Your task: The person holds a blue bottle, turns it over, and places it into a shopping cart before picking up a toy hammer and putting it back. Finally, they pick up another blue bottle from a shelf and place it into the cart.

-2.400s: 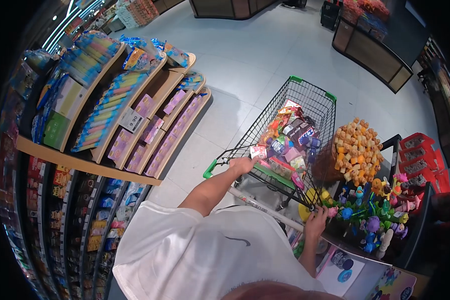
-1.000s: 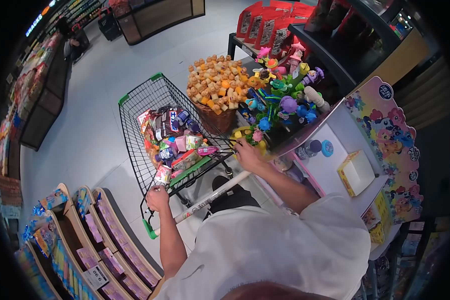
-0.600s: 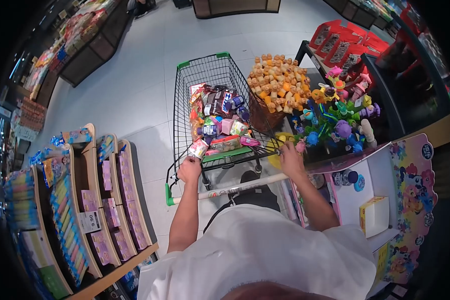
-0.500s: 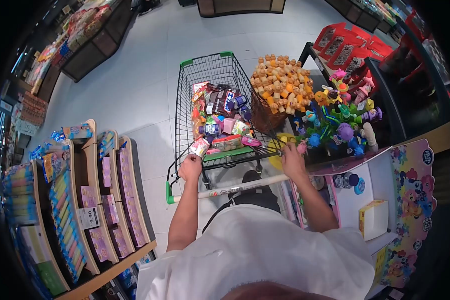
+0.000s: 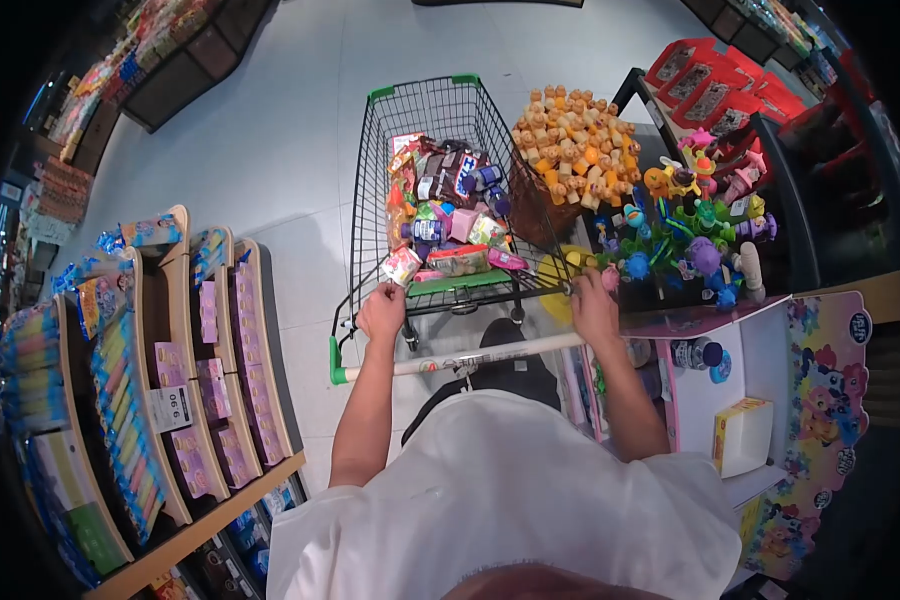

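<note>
In my left hand (image 5: 381, 312), closed at the left rear of the cart, is a small white and pink packet (image 5: 402, 266), pinched above the basket's edge. My right hand (image 5: 595, 306) is closed around the right rear corner of the shopping cart (image 5: 354, 215), beside the end of its pale handle bar (image 5: 460, 358). The black wire basket has green corner pieces and carries bagged snacks, including a dark brown bag (image 5: 445, 172), blue-labelled bottles (image 5: 427, 231) with dark caps and a long red-edged pack (image 5: 459, 262).
Left of the cart stands a shelf (image 5: 178, 300) of colourful snack packs. Close by on the right are a bunch of tan and orange figures (image 5: 577, 150), colourful toys (image 5: 705, 255) and a cartoon-printed display stand (image 5: 828, 400). Grey tiled floor (image 5: 300, 130) stretches ahead.
The view has tilted down slightly, so the cart, shelf and displays sit higher in the picture. Both hands keep their hold, the left still with the packet.
</note>
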Available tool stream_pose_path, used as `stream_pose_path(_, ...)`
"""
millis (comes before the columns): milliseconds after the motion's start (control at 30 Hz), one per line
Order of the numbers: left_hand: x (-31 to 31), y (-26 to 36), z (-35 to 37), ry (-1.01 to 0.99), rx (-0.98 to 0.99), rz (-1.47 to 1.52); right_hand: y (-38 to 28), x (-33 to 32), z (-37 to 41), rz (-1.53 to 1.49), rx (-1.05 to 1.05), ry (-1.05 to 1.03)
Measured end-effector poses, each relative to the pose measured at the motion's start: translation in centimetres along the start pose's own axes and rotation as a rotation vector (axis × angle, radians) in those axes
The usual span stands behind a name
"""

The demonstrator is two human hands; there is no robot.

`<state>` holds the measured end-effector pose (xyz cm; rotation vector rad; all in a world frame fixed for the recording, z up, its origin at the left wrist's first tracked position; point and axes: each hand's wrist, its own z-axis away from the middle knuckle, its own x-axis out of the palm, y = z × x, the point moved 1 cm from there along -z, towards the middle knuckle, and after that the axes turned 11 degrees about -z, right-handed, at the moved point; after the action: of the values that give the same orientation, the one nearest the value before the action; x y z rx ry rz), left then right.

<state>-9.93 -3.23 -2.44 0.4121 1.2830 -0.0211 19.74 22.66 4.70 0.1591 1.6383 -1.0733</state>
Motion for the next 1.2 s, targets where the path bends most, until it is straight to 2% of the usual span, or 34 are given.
stream_pose_path(167, -0.4, -0.3, 0.4, -0.148, 0.091, -0.082, -0.4, 1.2, 0.1, 0.05, -0.008, 0.036)
stream_pose_path(267, -0.9, -0.5, 0.0, -0.256, 0.269, -0.154, -1.9, 2.5, 0.6, 0.057, 0.036, 0.049)
stream_pose_path(333, -2.8, 0.7, -1.1, -0.426, 0.348, -0.222, -2.6, 3.3, 0.7, 0.105, 0.019, 0.069)
stream_pose_path(500, -0.4, 3.5, -5.4, -0.366, 0.481, -0.135, -3.8, 4.8, 1.5, 0.053, 0.016, -0.05)
stream_pose_path(600, 5.7, 4.4, -8.3, -0.484, 0.574, 0.049, -4.0, 5.1, 1.7, 0.068, 0.036, -0.022)
stream_pose_path(700, 11.4, 5.8, -9.6, -0.486, 0.723, 0.032, -3.9, 4.9, 1.7, -0.013, 0.046, 0.01)
stream_pose_path(800, 11.5, 8.5, -8.3, -0.454, 0.868, -0.147, -3.8, 5.0, 1.7, 0.013, 0.042, 0.014)
stream_pose_path(833, 11.6, 9.0, -8.0, -0.521, 0.855, -0.14, -3.7, 4.9, 1.6, 0.017, 0.041, 0.017)
stream_pose_path(933, 12.5, 9.0, -8.0, -0.408, 0.927, -0.17, -3.8, 5.1, 1.7, 0.019, 0.045, 0.002)
stream_pose_path(967, 13.2, 8.7, -8.3, -0.464, 0.873, -0.19, -3.8, 5.0, 1.6, 0.027, 0.051, -0.008)
stream_pose_path(1067, 14.1, 7.3, -7.8, -0.487, 0.942, -0.342, -3.5, 5.3, 2.1, 0.01, 0.061, 0.001)
stream_pose_path(1200, 14.7, 6.8, -8.8, -0.537, 0.847, -0.42, -3.5, 5.7, 2.5, 0.03, 0.053, 0.012)
